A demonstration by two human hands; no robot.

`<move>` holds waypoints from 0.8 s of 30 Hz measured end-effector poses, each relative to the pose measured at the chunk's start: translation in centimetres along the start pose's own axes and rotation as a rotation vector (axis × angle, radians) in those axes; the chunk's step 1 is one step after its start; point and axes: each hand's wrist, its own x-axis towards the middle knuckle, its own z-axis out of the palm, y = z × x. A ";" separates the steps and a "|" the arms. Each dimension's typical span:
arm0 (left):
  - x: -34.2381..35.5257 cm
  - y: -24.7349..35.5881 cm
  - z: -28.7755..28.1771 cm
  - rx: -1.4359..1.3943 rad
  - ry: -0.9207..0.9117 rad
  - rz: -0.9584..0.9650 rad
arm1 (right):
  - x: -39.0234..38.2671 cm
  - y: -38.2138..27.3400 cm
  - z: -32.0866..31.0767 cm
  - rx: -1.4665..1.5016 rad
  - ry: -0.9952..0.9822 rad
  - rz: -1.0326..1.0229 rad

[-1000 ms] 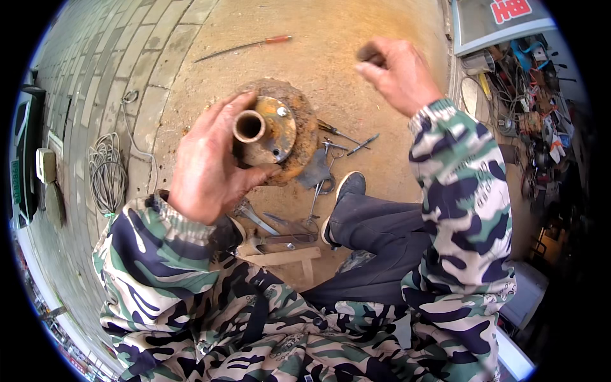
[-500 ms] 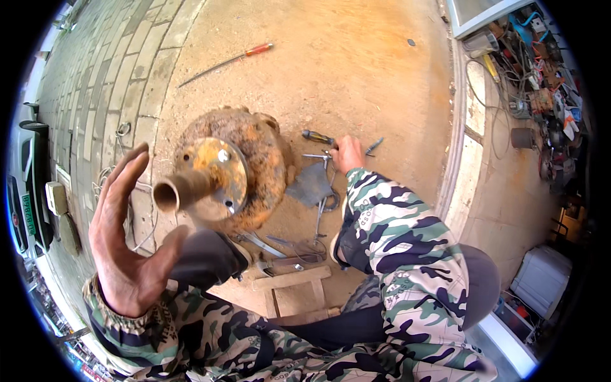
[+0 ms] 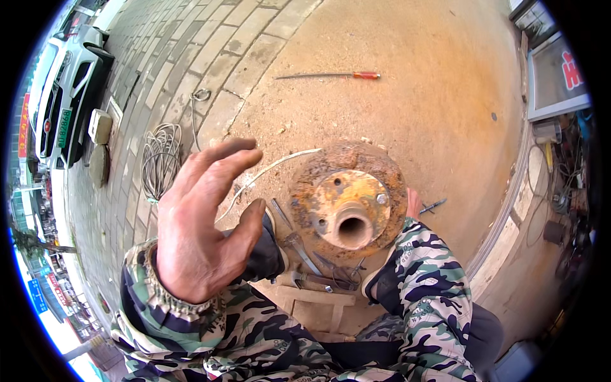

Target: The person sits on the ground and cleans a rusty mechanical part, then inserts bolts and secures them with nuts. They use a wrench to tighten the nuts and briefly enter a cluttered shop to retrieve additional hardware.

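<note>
A rusty round metal part with a flanged disc and a hollow pipe stub (image 3: 352,228) stands on the ground in front of me, the pipe end facing up toward me. To its left my left hand (image 3: 203,219) is raised, fingers apart and curved, the thumb held away, with nothing in it. Only the back of my right hand (image 3: 414,204) shows at the part's right edge. Its fingers are hidden behind the rusty part. Just beyond that hand lies a small dark slim tool (image 3: 433,206).
Between my feet lie a hammer (image 3: 321,280) and several hand tools, by a wooden frame (image 3: 318,295). A red-handled screwdriver (image 3: 366,75) lies farther off. Coiled cable (image 3: 160,162) rests on the paving at left, near a parked car (image 3: 70,95). A door frame (image 3: 560,108) stands at right.
The view has swung, so the scene sits farther right. The rusty part now covers most of my right hand, which earlier was near a screwdriver on the ground. My left hand remains raised.
</note>
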 end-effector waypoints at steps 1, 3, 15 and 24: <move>0.0 -0.1 0.0 -0.036 0.029 0.019 | 0.7 -1.5 -2.3 0.011 -0.027 0.178; -0.7 0.0 -0.8 -0.104 -0.078 -0.069 | 3.1 -2.2 -4.9 -0.014 -0.030 0.174; -5.6 3.1 -0.4 -1.124 -0.411 -0.189 | -0.8 -32.4 -40.6 0.223 -0.232 -0.594; -9.1 1.7 3.8 -1.665 -0.425 -0.227 | -8.7 -32.2 -33.8 0.662 -0.120 -0.578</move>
